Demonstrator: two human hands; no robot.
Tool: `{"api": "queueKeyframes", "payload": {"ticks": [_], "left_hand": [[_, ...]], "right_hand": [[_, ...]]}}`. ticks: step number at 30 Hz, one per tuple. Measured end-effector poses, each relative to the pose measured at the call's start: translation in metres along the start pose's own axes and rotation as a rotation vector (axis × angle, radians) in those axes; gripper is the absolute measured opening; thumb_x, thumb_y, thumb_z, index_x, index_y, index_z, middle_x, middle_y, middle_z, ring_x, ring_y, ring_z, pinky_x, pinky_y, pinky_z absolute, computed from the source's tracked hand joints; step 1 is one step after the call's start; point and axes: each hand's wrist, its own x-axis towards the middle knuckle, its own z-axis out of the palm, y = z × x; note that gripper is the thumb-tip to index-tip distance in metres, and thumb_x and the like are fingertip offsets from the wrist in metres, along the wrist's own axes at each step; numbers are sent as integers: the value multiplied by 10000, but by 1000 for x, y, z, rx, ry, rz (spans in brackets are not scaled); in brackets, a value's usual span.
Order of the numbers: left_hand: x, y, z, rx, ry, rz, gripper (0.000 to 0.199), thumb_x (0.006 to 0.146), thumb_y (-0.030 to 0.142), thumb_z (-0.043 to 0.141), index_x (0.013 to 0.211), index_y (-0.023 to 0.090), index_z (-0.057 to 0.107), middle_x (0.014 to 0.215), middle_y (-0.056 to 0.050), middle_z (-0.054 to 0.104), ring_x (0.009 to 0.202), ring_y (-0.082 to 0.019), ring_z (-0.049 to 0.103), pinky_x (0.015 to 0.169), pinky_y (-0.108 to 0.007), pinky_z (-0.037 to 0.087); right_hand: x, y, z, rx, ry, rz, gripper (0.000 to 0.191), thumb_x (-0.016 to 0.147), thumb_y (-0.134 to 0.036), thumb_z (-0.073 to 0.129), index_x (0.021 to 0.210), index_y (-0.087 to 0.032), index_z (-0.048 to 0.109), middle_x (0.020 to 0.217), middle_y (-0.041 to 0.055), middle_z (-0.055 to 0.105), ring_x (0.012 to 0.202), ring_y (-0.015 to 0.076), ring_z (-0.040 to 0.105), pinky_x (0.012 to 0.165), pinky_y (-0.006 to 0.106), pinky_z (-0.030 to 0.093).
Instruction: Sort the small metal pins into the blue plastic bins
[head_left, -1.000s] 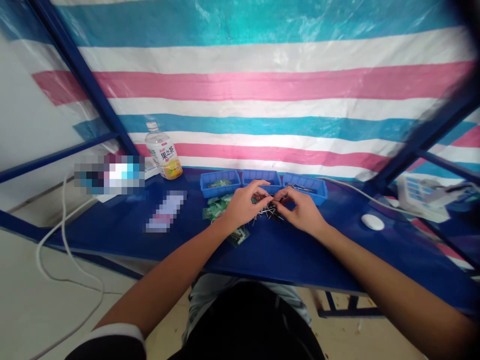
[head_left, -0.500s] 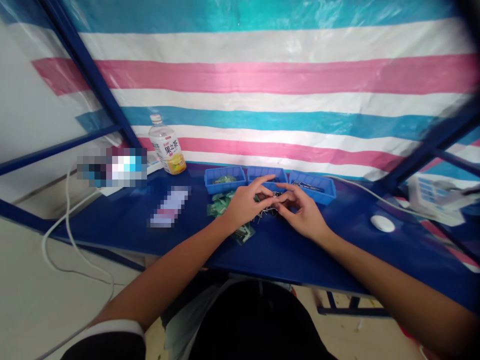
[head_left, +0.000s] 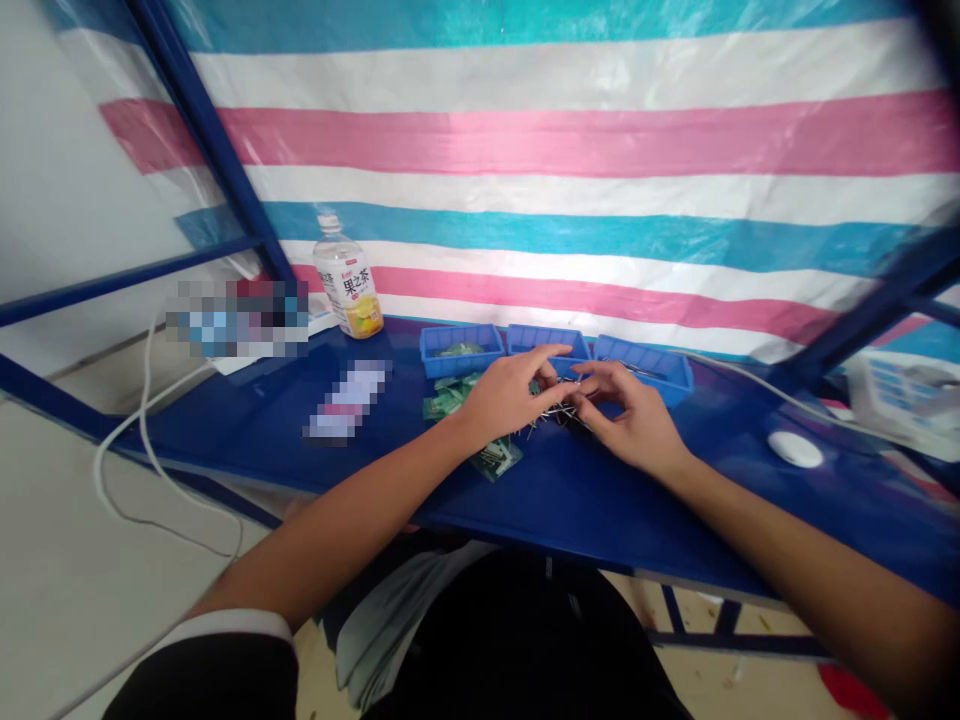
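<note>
On the blue table, my left hand (head_left: 508,392) and my right hand (head_left: 634,415) meet fingertip to fingertip over a loose pile of thin metal pins (head_left: 541,412), possibly screws. Both have thumb and fingers drawn together in a pinch. Something small and shiny shows where the fingertips meet, too small to name. Beside my left wrist lie several small green plastic packets (head_left: 448,395). One clear packet with thin metal pieces (head_left: 498,457) lies nearer the table's front edge.
Behind the hands stand a left blue bin (head_left: 461,365) with green packets, a middle blue bin (head_left: 547,338), and a right blue bin (head_left: 679,375) holding thin metal pieces. A drink bottle (head_left: 349,280) is at the back left, a white mouse (head_left: 795,449) at the right. A white cable (head_left: 739,378) crosses the back right.
The view has shifted slightly, so the table and bins appear farther right. Both hands stay together over the metal pile, with fingers slightly rearranged.
</note>
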Motion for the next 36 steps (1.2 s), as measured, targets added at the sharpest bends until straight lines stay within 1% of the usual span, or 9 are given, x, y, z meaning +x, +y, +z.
{"api": "queueKeyframes", "payload": {"ticks": [3,5,8,12,20,26,29,32,36], "left_hand": [[1,1,-3,46,8,-16,437,1054,463,624,1407,207,664,769,-1,759,716,-171,709,721,-298,544],[0,0,-3,50,-14,-9,415,1081,432,571,1412,206,678,728,-1,759,670,-170,703,695,-301,545],[0,-1,0,42,-53,28,380,1092,335,514,1400,232,711,943,-41,839,748,-176,753,741,-315,585],[2,-2,4,25,-26,52,339,1060,280,544,1295,224,782,1223,-59,822,975,-209,798,878,-350,635],[7,-4,-3,-72,13,-1,295,1032,254,615,1272,279,785,1212,-25,825,1114,-232,792,996,-406,651],[5,-8,1,-174,44,-37,549,1027,188,590,1555,285,477,1167,-61,812,1049,-205,802,970,-362,650],[6,-10,3,-186,44,-49,459,1035,232,606,1470,253,462,1169,-86,800,1026,-209,803,938,-352,648],[7,-11,1,-148,25,-19,342,1003,282,679,1314,248,541,1091,-63,815,1004,-215,797,932,-373,640],[9,-11,-2,-55,2,-24,184,955,274,736,1114,250,647,989,-17,831,973,-216,796,918,-388,617]], "right_hand": [[3,1,-2,-18,55,44,283,979,-389,713,1222,-260,647,953,47,823,850,248,796,690,351,632],[5,0,-4,-43,97,60,231,970,-425,734,1113,-249,687,938,55,821,834,247,795,661,344,623],[8,-1,-4,-63,137,18,198,967,-429,743,1028,-240,731,971,63,803,826,227,774,685,352,619],[10,4,0,-59,130,-28,155,962,-382,742,978,-228,738,901,49,754,760,195,708,683,358,600],[12,10,2,-15,23,-37,251,939,-402,757,1122,-230,761,1010,73,785,874,231,730,752,403,639],[13,5,1,-7,47,4,274,987,-454,700,1134,-232,766,1005,76,783,892,237,735,777,408,640],[12,5,1,26,73,39,343,999,-446,688,1263,-232,735,1027,78,767,899,235,729,762,391,638],[13,4,-1,-23,42,-19,402,1031,-386,625,1405,-253,686,1095,86,757,946,242,725,739,377,626],[15,1,-2,-139,-24,-98,304,1032,-295,569,1265,-251,761,1072,77,757,888,225,718,694,347,584]]}}
